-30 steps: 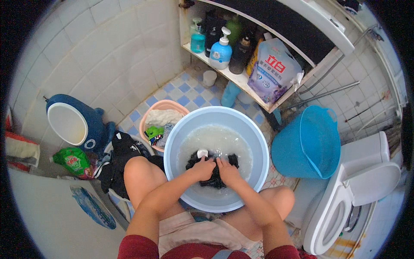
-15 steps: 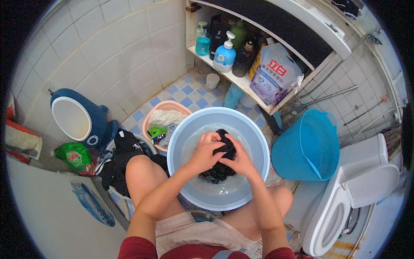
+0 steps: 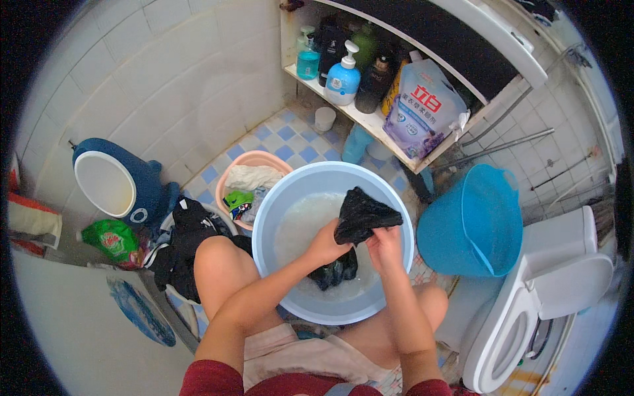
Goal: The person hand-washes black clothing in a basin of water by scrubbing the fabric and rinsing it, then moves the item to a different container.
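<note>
A wet black cloth garment (image 3: pixel 365 216) is spread between my two hands above a light blue basin (image 3: pixel 269 198) of cloudy, sudsy water. My left hand (image 3: pixel 326 243) is closed on its left side, the fingers partly hidden by the fabric. On the right, my right hand (image 3: pixel 385 243) pinches its lower right edge. Below my hands more black cloth (image 3: pixel 335 270) hangs down or lies in the water; whether it belongs to the same garment I cannot tell. The basin stands between my bent knees.
Left of the basin are a pink tub (image 3: pixel 254 158) of clothes and a pile of dark clothes (image 3: pixel 188 244). A tall blue bucket (image 3: pixel 469 224) and a white toilet (image 3: pixel 508 336) are to the right. At the back, a shelf (image 3: pixel 370 122) holds pump bottles and a pouch.
The black garment was bunched between both hands low in the basin; now it is lifted and opened out toward the right. My right hand has turned and moved to its lower edge.
</note>
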Demonstrator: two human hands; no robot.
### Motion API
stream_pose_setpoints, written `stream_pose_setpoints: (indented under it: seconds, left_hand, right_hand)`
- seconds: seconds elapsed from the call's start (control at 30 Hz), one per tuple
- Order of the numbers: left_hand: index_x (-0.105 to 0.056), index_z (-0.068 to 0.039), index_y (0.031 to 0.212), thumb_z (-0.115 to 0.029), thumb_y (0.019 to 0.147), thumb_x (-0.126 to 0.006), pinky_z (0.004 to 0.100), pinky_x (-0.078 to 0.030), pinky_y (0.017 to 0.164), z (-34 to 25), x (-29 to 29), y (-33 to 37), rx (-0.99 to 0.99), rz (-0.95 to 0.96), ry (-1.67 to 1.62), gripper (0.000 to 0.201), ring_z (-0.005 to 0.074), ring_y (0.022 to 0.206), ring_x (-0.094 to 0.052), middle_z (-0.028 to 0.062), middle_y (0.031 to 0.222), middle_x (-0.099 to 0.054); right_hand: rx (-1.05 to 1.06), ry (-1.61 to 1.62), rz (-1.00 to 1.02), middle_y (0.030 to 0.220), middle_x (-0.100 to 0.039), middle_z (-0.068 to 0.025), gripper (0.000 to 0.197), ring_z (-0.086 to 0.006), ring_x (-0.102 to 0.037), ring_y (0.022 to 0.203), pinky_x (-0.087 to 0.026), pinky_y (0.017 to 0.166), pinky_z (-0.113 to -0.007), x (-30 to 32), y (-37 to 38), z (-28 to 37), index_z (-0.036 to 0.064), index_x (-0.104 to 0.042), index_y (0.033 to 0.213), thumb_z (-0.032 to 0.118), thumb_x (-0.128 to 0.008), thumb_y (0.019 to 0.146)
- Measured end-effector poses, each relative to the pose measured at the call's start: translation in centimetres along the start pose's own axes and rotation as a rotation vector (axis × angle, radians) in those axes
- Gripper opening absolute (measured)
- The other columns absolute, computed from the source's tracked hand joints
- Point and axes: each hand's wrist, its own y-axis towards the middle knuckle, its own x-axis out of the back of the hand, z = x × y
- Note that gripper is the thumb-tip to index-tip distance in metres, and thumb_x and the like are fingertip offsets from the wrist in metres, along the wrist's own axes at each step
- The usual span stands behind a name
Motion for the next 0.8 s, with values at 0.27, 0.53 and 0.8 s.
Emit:
stream_pose_setpoints:
  seconds: [0.27, 0.53, 0.8]
  left_hand:
    - [-0.046, -0.005, 0.106, -0.007, 0.061, -0.071, 0.0343, -0.046, 0.078, -0.9, 3.0, 0.8, 0.155, -0.11, 0.255, 0.052, 0.0246, 0.088, -0.059, 0.0136, 0.089, -0.059]
    - [-0.054, -0.005, 0.1, -0.002, 0.057, -0.066, 0.0351, -0.043, 0.086, -4.0, 5.6, 0.6, -0.107, -0.295, 0.175, 0.045, 0.0305, 0.096, -0.055, 0.0131, 0.099, -0.058]
    - [-0.053, -0.004, 0.107, -0.003, 0.059, -0.064, 0.038, -0.039, 0.093, -4.4, 4.1, -0.2, -0.183, -0.002, 0.077, 0.049, 0.0328, 0.105, -0.05, 0.0149, 0.107, -0.052]
  right_hand:
    - [0.161, -0.733, -0.222, 0.099, -0.061, -0.0124, 0.028, -0.0253, -0.059, 0.089, -0.045, 0.078, -0.033, 6.4, 3.7, 0.6, -0.0004, -0.051, 0.108, 0.007, -0.054, 0.081]
    - [0.039, -1.502, 0.141, 0.124, -0.043, -0.0282, 0.08, -0.0414, -0.045, 0.113, -0.037, 0.097, -0.042, 5.5, 2.6, -3.1, -0.0047, -0.019, 0.135, 0.02, -0.066, 0.075]
    - [0.123, -0.927, 0.192, 0.118, -0.05, -0.0185, 0.065, -0.0263, -0.051, 0.107, -0.039, 0.091, -0.033, 1.2, 1.0, -6.7, 0.0024, -0.035, 0.128, 0.012, -0.069, 0.073]
